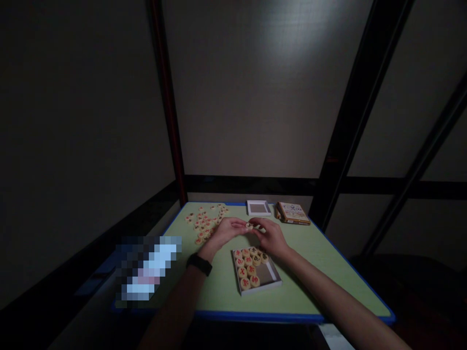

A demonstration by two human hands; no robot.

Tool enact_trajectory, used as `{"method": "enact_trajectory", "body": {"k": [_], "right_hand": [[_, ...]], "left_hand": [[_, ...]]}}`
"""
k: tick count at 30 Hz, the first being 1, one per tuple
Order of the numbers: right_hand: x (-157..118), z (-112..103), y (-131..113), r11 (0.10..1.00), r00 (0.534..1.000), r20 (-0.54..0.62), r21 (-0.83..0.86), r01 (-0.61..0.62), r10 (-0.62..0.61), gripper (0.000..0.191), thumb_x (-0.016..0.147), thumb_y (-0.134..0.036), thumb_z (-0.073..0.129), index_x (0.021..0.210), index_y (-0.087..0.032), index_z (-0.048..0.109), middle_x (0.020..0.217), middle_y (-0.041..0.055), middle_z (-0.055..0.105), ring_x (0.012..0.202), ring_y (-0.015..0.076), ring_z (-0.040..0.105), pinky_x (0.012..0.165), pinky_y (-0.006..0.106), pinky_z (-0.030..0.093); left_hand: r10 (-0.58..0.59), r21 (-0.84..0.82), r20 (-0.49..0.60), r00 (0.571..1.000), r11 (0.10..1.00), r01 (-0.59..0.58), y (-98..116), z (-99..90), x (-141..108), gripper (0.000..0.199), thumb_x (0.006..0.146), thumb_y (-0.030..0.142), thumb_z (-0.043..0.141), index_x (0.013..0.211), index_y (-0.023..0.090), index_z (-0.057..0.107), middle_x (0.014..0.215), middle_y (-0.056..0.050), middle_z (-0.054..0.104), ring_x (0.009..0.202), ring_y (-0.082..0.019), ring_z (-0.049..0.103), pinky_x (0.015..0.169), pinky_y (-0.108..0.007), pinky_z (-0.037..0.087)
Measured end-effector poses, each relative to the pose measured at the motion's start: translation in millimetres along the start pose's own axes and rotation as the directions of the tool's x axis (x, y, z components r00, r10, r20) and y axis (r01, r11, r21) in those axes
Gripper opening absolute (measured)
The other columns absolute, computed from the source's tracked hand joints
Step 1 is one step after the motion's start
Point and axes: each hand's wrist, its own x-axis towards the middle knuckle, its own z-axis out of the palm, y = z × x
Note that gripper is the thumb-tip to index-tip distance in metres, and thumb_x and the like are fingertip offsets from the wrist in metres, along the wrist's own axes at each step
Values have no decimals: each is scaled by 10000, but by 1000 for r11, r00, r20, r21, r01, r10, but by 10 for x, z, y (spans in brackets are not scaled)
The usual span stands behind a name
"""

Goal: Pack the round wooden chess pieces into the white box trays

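Note:
Between the fingertips of my left hand (229, 230) and my right hand (270, 234) is one round Chinese chess piece (249, 225) with a dark character. Both hands pinch it above the middle of the table. Just below them lies a shallow white box tray (268, 287) holding several pieces with red or dark characters, such as a red-marked piece (255, 281); its right part shows bare bottom. Beyond my left hand, many loose pieces (199, 226) are scattered on the table, some hidden behind that hand. A dark band (199, 264) circles my left wrist.
The green table (310, 277) has a blue edge (255, 317). Toward its far side stand another white tray (258, 208) and a printed cardboard box (293, 213). A blurred-out bright object (155, 267) is at the left edge. Walls rise behind and to the left.

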Motion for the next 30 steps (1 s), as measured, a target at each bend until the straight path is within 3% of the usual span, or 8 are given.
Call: {"method": "enact_trajectory", "body": {"k": [4,11,15,18,20,24,27,30], "right_hand": [[-18,-12,-19,999,999,28,-16,37,-37,148,862,-239,669,1005,-203,683,944,72,739,888,210,674,810,319,516],[-8,-34,-93,988,992,17,-95,124,-122,101,891,-266,625,947,-190,661,893,90,717,854,222,636,777,326,487],[-18,-192,-184,996,999,32,-88,19,-16,59,870,-241,635,905,-197,652,869,68,705,824,210,630,750,309,474],[-159,-407,-314,995,987,123,-38,-97,101,38,826,-198,656,863,-199,648,829,33,690,764,183,624,709,273,459],[-316,-542,-433,987,961,226,-54,-150,159,48,793,-160,651,827,-195,648,807,28,679,748,175,619,685,253,444],[-584,-651,-679,954,847,453,-228,-193,280,174,722,-77,621,841,-185,687,801,42,661,708,161,608,635,222,395],[-628,-602,-785,921,785,516,-350,-172,343,209,710,-71,605,845,-189,714,813,59,670,721,169,610,622,224,359],[-587,-539,-804,896,765,526,-419,-146,371,212,723,-93,609,850,-205,737,811,71,679,731,177,610,610,232,331]], "left_hand": [[4,32,-12,1000,999,-4,-26,7,17,342,613,357,867,818,115,739,758,-86,748,714,-180,685,693,-295,539],[8,16,17,1000,1000,-8,50,32,-20,385,571,393,878,803,117,743,755,-84,745,681,-164,655,647,-270,495],[18,36,32,999,999,-19,176,29,-94,436,637,498,822,862,132,747,827,-89,756,690,-150,635,608,-245,450],[27,46,-19,999,999,-26,235,15,-114,486,728,604,711,871,140,732,881,-100,758,672,-134,608,570,-230,412],[21,52,-60,998,998,-18,250,11,-110,501,744,621,680,859,134,717,895,-108,754,661,-124,591,557,-221,390],[30,89,-21,999,996,-28,248,29,-110,458,752,575,679,884,137,702,910,-102,748,655,-111,576,544,-207,368],[6,121,56,998,993,-13,229,53,-114,428,749,537,688,911,141,702,911,-98,746,625,-104,566,518,-204,350],[-19,147,89,996,989,6,202,66,-105,394,756,494,695,926,138,707,914,-98,749,612,-101,572,508,-200,348]]}}
